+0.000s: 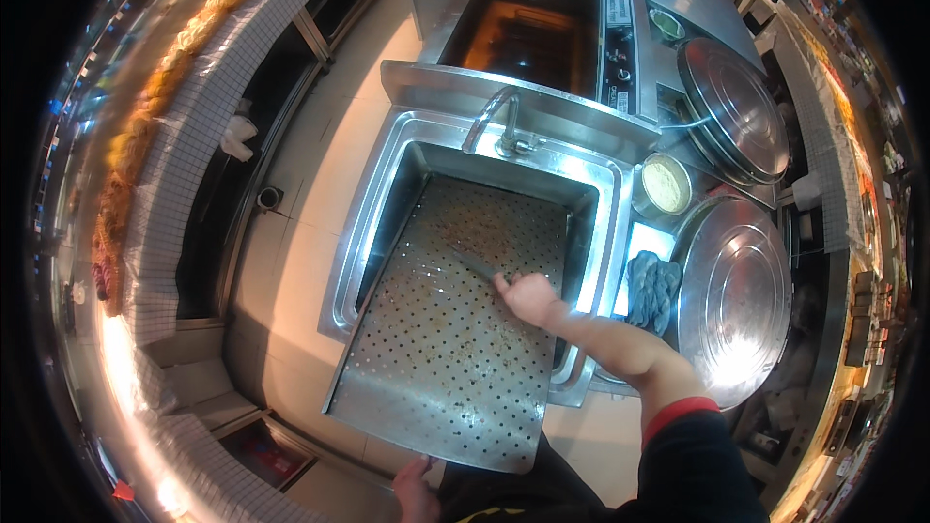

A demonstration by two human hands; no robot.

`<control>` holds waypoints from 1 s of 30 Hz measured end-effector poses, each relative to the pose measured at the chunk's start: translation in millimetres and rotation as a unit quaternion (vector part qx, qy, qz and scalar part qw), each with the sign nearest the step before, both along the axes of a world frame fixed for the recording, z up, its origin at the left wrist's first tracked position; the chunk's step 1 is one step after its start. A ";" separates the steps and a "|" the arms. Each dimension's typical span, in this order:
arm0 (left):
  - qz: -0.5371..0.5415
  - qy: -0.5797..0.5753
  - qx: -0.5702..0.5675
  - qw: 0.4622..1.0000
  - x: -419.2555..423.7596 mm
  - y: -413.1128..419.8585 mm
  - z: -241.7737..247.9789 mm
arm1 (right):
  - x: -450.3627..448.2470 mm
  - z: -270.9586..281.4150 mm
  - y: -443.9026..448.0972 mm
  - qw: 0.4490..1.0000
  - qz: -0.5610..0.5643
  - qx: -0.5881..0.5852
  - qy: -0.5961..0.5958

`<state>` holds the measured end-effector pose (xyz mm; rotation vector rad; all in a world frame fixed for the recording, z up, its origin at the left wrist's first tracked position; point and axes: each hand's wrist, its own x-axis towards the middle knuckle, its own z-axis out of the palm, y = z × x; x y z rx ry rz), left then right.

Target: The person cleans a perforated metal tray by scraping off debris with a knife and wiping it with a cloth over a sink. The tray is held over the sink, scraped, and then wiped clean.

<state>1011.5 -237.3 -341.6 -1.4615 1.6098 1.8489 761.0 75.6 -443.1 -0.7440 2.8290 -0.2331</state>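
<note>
A large perforated metal tray [436,349] leans into a stainless steel sink [607,232], its near end jutting out over the sink's front edge. Brown residue spots its upper middle. My right hand [532,298] grips the handle of a flat-bladed tool, perhaps a knife or scraper [474,264], whose blade lies against the tray's surface. At the tray's near edge, low in the view, is my left hand [418,490], with its fingertips at the rim; part of this hand is cut off by the picture's bottom.
Behind the sink stand a curved faucet [512,116] and an electric fryer [523,29] with dark oil. To the right are a container of pale powder [666,184], a dark crumpled cloth or glove [652,290] and round metal lids [734,298]. Tiled floor [312,232] shows at left.
</note>
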 end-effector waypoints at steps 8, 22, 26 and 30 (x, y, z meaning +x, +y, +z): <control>-0.007 -0.056 -0.017 0.998 -4.0 6.7 14.0 | 52.4 19.5 -55.3 0.965 0.215 -0.150 0.005; -0.008 0.005 0.009 1.000 0.7 2.9 5.0 | -2.4 27.3 -55.6 0.995 0.084 0.002 0.048; 0.015 0.011 0.011 1.000 -1.9 4.2 6.5 | -24.3 17.3 -52.1 0.993 0.112 -0.020 -0.008; -0.005 -0.004 -0.010 1.000 3.6 1.6 1.0 | -29.8 -1.9 -52.8 0.996 0.083 -0.026 0.011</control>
